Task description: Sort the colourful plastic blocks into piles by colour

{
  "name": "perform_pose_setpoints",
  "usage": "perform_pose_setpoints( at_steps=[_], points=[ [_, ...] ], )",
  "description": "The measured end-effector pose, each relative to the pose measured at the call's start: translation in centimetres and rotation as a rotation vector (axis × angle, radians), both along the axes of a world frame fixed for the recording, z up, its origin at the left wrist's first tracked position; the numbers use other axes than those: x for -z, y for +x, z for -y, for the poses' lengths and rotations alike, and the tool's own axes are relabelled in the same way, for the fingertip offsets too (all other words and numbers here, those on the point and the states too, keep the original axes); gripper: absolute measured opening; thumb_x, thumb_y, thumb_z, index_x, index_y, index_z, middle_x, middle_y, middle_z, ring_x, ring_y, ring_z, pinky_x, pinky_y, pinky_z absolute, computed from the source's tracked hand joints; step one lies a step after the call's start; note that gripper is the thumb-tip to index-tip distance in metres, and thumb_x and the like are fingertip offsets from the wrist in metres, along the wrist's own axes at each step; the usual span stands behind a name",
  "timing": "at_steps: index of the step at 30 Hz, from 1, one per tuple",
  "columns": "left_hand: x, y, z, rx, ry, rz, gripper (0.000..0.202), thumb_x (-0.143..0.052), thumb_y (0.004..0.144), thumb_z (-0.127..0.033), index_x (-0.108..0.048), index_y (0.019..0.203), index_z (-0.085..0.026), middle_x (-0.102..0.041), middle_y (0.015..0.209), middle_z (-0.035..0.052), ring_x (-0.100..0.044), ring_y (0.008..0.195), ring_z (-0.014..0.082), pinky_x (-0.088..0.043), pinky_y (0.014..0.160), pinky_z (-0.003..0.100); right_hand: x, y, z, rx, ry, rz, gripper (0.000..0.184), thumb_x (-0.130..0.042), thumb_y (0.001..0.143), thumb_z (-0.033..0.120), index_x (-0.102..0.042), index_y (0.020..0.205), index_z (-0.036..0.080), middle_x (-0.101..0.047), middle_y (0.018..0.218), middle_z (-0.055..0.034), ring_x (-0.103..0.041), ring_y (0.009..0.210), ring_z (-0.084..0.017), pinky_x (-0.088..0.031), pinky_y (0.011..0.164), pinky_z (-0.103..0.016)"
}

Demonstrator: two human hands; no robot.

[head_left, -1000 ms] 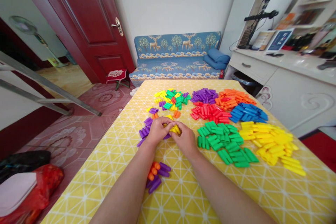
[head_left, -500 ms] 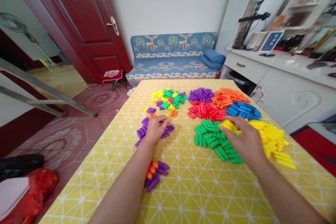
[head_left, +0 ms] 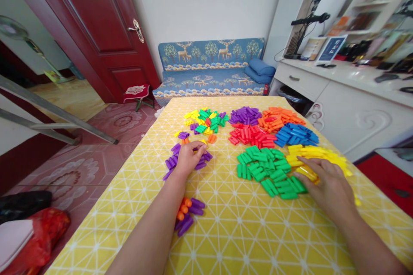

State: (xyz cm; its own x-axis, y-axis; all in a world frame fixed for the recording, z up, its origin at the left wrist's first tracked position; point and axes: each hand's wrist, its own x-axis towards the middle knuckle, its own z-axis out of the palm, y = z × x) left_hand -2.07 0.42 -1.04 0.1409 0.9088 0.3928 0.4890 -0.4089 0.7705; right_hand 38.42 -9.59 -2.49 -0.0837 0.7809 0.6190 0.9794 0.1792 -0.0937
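My left hand (head_left: 191,157) is closed in a pinch over a loose group of purple plastic cylinders (head_left: 172,162); what its fingertips hold, if anything, is hidden. A bit of yellow (head_left: 203,141) shows just beyond them. My right hand (head_left: 329,182) has thumb and fingers around several yellow plastic cylinders (head_left: 308,173), at the near left edge of the yellow pile (head_left: 322,153). Left of that hand lies a pile of green cylinders (head_left: 263,163). Nearer me, orange cylinders (head_left: 184,209) and more purple ones (head_left: 186,223) sit beside my left forearm.
Farther back on the yellow-patterned table (head_left: 222,236) are red (head_left: 250,136), blue (head_left: 295,135), orange (head_left: 280,117) and purple (head_left: 244,116) piles. A mixed-colour heap (head_left: 208,121) lies at back left. Behind stand a blue sofa (head_left: 209,75) and, at right, a white cabinet (head_left: 348,99).
My right hand has moved right and toward me with the yellow cylinders, from above the green pile to the yellow pile. My left hand has stayed nearly in place.
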Motion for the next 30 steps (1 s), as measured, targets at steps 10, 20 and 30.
perform_pose_setpoints(
  at_steps=[10,20,30],
  points=[
    [-0.3,0.2,0.0,-0.016,0.000,-0.008,0.022,-0.056,0.085,-0.033,-0.069,0.078,-0.017,-0.072,0.069,0.0023,-0.066,0.064,0.0157,-0.049,0.063,0.024,-1.4,-2.8,0.3,-0.062,0.063,-0.144,0.016,-0.059,0.083,0.040,-0.071,0.082,0.029,-0.065,0.091,-0.0089,-0.058,0.084,-0.025,-0.044,0.078,-0.044],
    [-0.1,0.2,0.1,-0.029,-0.005,0.048,0.022,-0.056,0.085,-0.033,-0.069,0.081,-0.016,-0.071,0.069,0.0030,-0.066,0.063,0.0152,-0.049,0.064,0.024,-2.7,-20.2,-5.1,-0.576,-0.375,-0.369,0.043,-0.049,0.082,0.012,-0.058,0.123,0.020,-0.052,0.131,-0.0095,-0.049,0.121,-0.021,-0.041,0.103,-0.039],
    [-0.8,0.0,0.3,-0.188,0.079,0.154,0.033,-0.043,0.093,-0.039,-0.066,0.101,-0.017,-0.069,0.083,0.0032,-0.063,0.074,0.0150,-0.049,0.074,0.026,0.0,-27.0,-11.2,-0.486,-0.386,-0.354,0.049,-0.047,0.084,0.013,-0.050,0.132,0.018,-0.049,0.138,-0.0096,-0.033,0.133,-0.024,-0.028,0.110,-0.046]
  ],
)
